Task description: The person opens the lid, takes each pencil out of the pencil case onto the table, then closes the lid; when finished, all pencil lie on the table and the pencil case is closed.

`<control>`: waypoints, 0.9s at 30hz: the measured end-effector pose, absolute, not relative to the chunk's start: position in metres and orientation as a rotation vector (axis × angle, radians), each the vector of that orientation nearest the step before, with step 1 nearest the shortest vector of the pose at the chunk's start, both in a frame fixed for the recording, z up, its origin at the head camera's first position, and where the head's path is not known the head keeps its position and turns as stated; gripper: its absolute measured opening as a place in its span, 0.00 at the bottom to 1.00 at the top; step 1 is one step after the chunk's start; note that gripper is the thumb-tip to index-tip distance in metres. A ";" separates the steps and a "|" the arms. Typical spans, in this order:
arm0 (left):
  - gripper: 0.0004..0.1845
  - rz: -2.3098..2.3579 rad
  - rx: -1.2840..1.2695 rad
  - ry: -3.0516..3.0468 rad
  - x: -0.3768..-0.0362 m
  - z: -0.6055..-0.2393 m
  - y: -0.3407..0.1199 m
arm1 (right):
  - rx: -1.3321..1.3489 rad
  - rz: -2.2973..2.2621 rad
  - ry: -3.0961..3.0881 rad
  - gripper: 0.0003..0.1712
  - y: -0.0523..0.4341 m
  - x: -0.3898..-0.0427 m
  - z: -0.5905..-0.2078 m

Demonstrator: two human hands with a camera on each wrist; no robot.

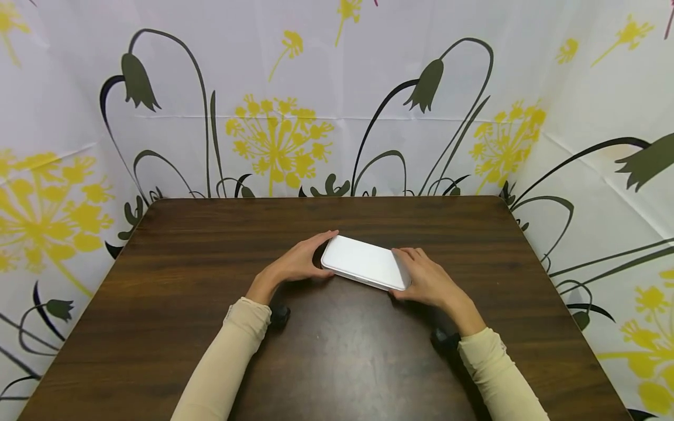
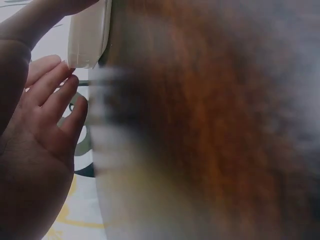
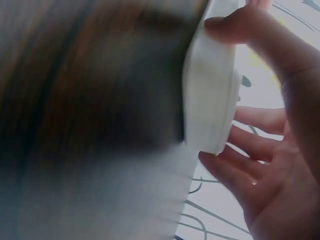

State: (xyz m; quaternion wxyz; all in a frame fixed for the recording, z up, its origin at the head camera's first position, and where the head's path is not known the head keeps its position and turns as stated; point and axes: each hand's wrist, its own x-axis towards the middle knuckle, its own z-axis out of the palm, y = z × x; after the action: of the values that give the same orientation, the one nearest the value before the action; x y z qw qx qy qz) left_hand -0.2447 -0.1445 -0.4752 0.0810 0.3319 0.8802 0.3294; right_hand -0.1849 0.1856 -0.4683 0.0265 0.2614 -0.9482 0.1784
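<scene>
A flat white rectangular box (image 1: pixel 363 262) lies slightly askew on the dark wooden table (image 1: pixel 210 245), near its middle. My left hand (image 1: pixel 308 260) holds the box's left end, with the index finger over the far corner and the thumb at the near edge. My right hand (image 1: pixel 416 275) grips the right end the same way. In the left wrist view, the fingers (image 2: pixel 55 95) touch the corner of the box (image 2: pixel 87 35). In the right wrist view, the thumb (image 3: pixel 235 25) presses one edge of the box (image 3: pixel 210 100) and the fingers (image 3: pixel 240 150) reach round the other.
A white curtain with yellow and dark flower prints (image 1: pixel 279 140) encloses the table at the back and both sides. Both forearms wear cream sleeves (image 1: pixel 231 351). Bare tabletop surrounds the box on every side.
</scene>
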 end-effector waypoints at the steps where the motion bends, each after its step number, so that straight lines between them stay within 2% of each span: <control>1: 0.50 0.989 0.994 2.627 -0.246 -0.476 -0.144 | 0.814 0.548 -2.930 0.54 0.186 -0.187 -0.469; 27: 0.49 1.174 1.052 2.532 -0.263 -0.488 -0.142 | 0.872 0.514 -2.832 0.52 0.192 -0.200 -0.478</control>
State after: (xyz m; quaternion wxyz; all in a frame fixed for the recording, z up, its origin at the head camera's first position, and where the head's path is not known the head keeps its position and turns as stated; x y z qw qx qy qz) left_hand -0.2628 -0.1424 -0.4880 0.0794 0.3514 0.8463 0.3925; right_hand -0.1997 0.1922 -0.4778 0.0669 0.2893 -0.9396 0.1704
